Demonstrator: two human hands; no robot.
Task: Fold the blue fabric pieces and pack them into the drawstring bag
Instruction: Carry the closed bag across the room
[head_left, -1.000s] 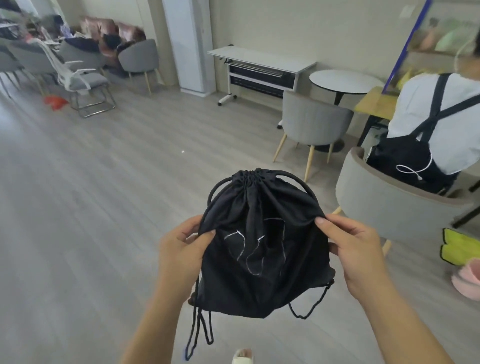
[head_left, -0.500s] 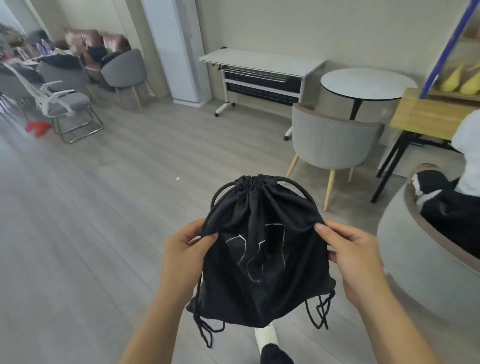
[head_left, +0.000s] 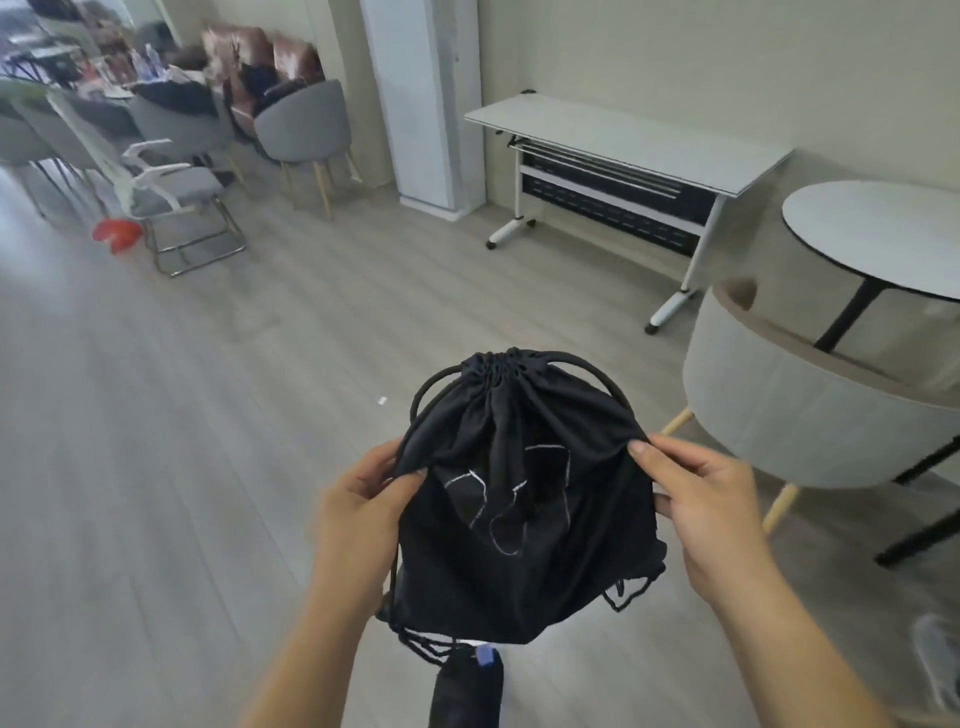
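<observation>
Bag btwn L hand; R hand

A drawstring bag hangs mid-frame between a person's two hands. The left hand grips its left edge and the right hand pinches its right edge, with the cinched mouth at the top, farthest from the person. Cord loops arch out on both sides of the mouth, and cord ends dangle below the lower corners. Under the bag, the person's leg shows above the floor. Behind and right of the bag, an armchair stands just before a round table. Left of that table, a folding table stands by the far wall, with a tall column to its left. An office chair stands at far left.
</observation>
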